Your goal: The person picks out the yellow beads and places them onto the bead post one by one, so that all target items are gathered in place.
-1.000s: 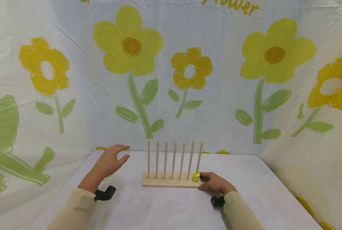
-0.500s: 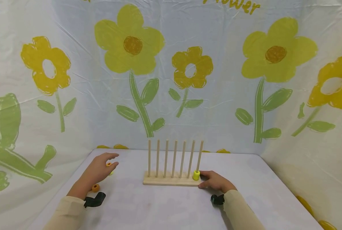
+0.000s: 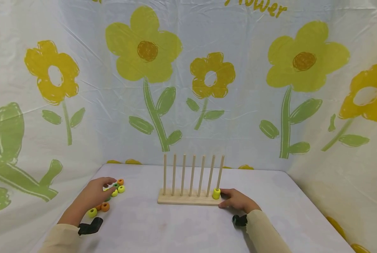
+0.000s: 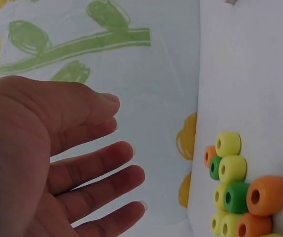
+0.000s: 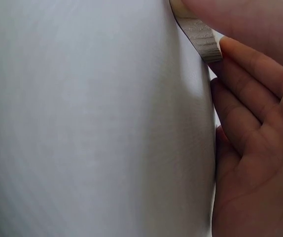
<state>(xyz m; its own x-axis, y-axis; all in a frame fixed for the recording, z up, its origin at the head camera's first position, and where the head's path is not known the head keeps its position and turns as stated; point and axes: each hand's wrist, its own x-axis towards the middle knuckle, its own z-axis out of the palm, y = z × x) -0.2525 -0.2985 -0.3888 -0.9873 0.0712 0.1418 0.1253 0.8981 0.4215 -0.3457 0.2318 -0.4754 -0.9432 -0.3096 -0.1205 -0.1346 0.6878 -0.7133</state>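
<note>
My left hand (image 3: 95,193) hovers over a cluster of beads at the table's left side, fingers spread and nothing held. In the left wrist view, orange (image 4: 268,195), green (image 4: 237,198) and yellow beads (image 4: 233,169) sit close together, beyond the fingertips. A wooden peg rack (image 3: 188,200) with several upright pegs stands mid-table. Yellow beadwork (image 3: 216,194) sits low on its rightmost peg; the other pegs are bare. My right hand (image 3: 239,201) grips the rack's right end, thumb in front and fingers behind. The right wrist view shows the wooden end (image 5: 203,42) between thumb and fingers.
A white cloth covers the table (image 3: 163,228). Behind it and along both sides hangs a flower-printed curtain (image 3: 239,133). Part of the bead cluster lies behind my left hand and wrist in the head view. A black wrist strap mount (image 3: 91,226) juts from the left sleeve.
My left hand has moved left and lower, away from the rack and over the beads, which now show more fully. The right hand keeps its grip on the rack's end.
</note>
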